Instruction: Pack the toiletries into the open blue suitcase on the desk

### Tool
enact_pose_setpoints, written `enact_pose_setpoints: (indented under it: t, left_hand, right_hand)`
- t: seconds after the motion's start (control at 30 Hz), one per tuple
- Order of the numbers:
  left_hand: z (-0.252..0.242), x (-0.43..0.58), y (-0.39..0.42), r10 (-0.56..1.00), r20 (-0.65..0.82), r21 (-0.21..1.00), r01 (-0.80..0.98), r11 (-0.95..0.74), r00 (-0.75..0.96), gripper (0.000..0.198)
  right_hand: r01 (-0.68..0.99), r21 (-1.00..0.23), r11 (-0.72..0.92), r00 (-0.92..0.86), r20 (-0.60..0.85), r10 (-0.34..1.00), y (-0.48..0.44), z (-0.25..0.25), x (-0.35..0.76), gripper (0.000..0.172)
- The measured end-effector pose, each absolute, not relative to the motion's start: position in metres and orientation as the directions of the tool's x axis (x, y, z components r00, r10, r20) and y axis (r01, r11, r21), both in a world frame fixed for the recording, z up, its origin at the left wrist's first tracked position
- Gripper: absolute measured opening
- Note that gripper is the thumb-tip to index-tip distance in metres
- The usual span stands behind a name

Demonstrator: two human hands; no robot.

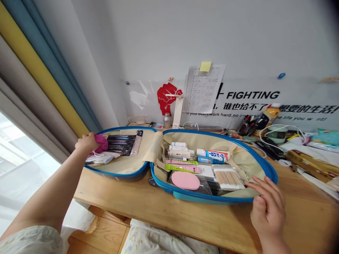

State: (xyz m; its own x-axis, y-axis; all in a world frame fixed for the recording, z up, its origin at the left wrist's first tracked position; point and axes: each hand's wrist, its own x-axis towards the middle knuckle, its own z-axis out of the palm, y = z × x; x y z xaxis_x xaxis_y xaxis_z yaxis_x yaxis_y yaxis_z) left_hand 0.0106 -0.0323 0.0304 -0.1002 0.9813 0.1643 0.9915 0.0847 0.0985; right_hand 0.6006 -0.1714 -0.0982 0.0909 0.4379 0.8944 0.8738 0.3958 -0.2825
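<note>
An open blue-rimmed suitcase with beige lining lies across a wooden desk, its left half (141, 150) and right half (246, 155) side by side. At the far left, my left hand (87, 143) is closed on a magenta bath puff (101, 142) with a white cord. Beside the puff are a black packet of dark sticks (120, 144) and a white packet (103, 158). My right hand (268, 208) is open, fingers spread, at the right half's front rim. Near its fingertips lies a bag of cotton swabs (229, 179). A pink oval sponge (185, 180) lies further left.
The right half also holds a toothpaste tube (213, 154), a blue bottle (205, 159) and green-pink sachets (182, 167). Behind stand a white lamp (178, 112) and a small bottle (166, 120). Clutter, including a golden pouch (308, 165), covers the desk's right side. Curtains (53, 74) hang left.
</note>
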Motion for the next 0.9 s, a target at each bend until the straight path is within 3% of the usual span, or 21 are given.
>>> enact_pose_setpoints:
  t: [0.1,0.27,0.43,0.63,0.9]
  left_hand:
    - [0.036,0.021,-0.037,0.916,0.268,0.167,0.951,0.260,-0.298,0.036]
    - [0.069,0.070,-0.039,0.868,0.422,0.261,0.952,0.160,-0.262,0.024]
    - [0.091,0.167,-0.017,0.864,0.500,0.357,0.923,-0.145,-0.057,0.023]
    - [0.062,0.336,-0.002,0.795,0.420,0.407,0.693,-0.596,0.437,0.019]
    - [0.013,0.454,-0.008,0.695,0.291,0.394,0.580,-0.713,0.657,0.023]
  right_hand:
    - [0.876,-0.275,0.396,0.083,0.896,0.437,-0.172,-0.099,0.601,0.037]
    - [0.875,-0.232,0.425,0.045,0.913,0.405,-0.171,-0.099,0.601,0.034]
    - [0.871,-0.256,0.420,0.069,0.909,0.411,-0.170,-0.100,0.600,0.035]
    - [0.866,-0.234,0.442,0.048,0.919,0.392,-0.169,-0.100,0.601,0.033]
    - [0.869,-0.246,0.429,0.052,0.908,0.416,-0.171,-0.099,0.600,0.033]
